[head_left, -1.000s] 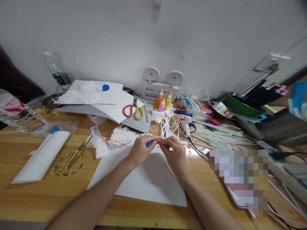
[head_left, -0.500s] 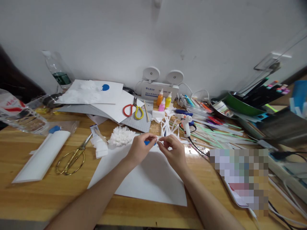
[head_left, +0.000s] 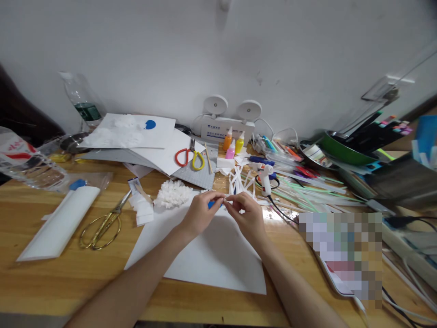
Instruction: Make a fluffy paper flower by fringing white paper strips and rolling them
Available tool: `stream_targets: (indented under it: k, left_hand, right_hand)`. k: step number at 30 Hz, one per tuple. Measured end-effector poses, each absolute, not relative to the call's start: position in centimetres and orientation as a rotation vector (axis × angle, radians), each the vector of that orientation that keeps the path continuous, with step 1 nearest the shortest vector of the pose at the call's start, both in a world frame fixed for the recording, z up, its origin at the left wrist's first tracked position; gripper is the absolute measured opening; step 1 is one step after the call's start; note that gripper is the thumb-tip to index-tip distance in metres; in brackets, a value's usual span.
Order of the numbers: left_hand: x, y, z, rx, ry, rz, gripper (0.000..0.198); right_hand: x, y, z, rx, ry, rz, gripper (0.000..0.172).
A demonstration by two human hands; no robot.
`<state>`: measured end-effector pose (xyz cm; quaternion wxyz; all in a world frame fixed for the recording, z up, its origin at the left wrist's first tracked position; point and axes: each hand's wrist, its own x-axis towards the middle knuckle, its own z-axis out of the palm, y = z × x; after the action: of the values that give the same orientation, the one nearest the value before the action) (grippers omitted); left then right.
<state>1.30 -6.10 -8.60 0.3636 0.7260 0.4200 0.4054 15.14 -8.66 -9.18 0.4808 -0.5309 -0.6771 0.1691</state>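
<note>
My left hand [head_left: 201, 212] and my right hand [head_left: 248, 213] meet fingertip to fingertip above a white sheet of paper [head_left: 208, 259]. Both are closed in a pinch on something too small and too hidden to make out. A blue patch [head_left: 210, 204] shows just behind the left fingers, mostly covered by them. Left of my hands sits a cluster of small white curled pieces [head_left: 173, 194]. Beside it lie some small white paper pieces [head_left: 142, 209]. Thin white paper strips [head_left: 239, 181] are heaped just beyond my right hand.
Gold-handled scissors [head_left: 101, 230] and a folded white sheet [head_left: 61, 225] lie at left. Behind are red-and-yellow-handled scissors [head_left: 191, 157], small paint bottles [head_left: 231, 149] and a white emergency light [head_left: 227, 127]. A glue gun [head_left: 265, 177] and its cord lie at right, near a blurred-out device [head_left: 341, 259].
My fingertips have shifted very slightly against each other, still pinched together. Everything else stays where it was.
</note>
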Motion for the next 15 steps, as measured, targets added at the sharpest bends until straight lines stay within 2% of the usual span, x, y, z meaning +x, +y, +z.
stream_targets:
  k: [6,15]
  left_hand:
    - [1.24,-6.14,-8.4,1.878,1.061,1.041,0.018]
    - [1.26,-6.12,-8.51,1.893,1.071,1.049,0.019]
  right_hand:
    - [15.28,-8.68,-9.17,-1.343,-1.596,0.371,0.004]
    - [14.64,-9.0,-9.56,-1.292,-1.598,0.249,0.011]
